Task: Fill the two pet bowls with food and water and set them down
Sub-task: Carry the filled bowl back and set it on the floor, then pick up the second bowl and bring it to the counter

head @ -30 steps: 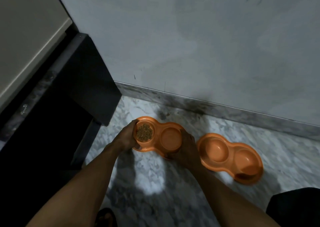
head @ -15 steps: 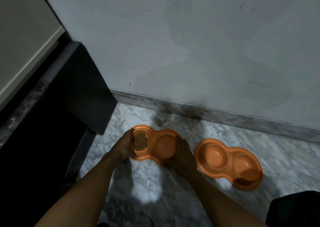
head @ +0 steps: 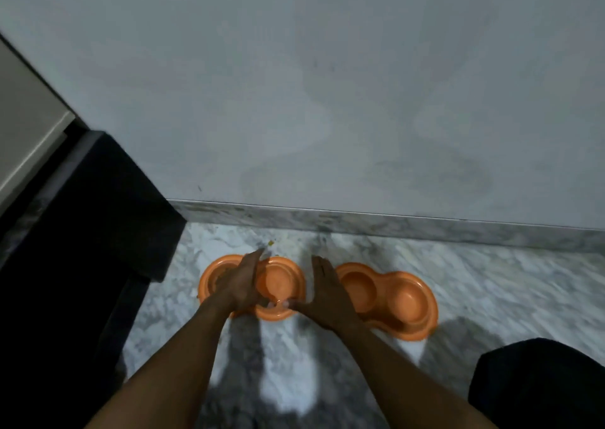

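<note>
Two orange double pet bowls lie side by side on the marble floor near the wall. The left bowl (head: pixel 281 284) sits under my hands; its left cup is hidden by my left hand (head: pixel 240 281), whose fingers are straight above it. My right hand (head: pixel 327 292) hovers with straight fingers between the two bowls, over the left bowl's right edge. Neither hand holds anything. The right bowl (head: pixel 397 301) lies flat with both cups showing orange.
A dark cabinet (head: pixel 98 232) stands to the left of the bowls, its corner close to the left bowl. A grey wall with a marble skirting (head: pixel 393 224) runs behind. A dark shape (head: pixel 540 386) fills the lower right corner.
Both hands gripped the ends of the left bowl while lowering it; now the bowl rests on the floor and both hands have let go with fingers straightened. The view has shifted downward and closer.
</note>
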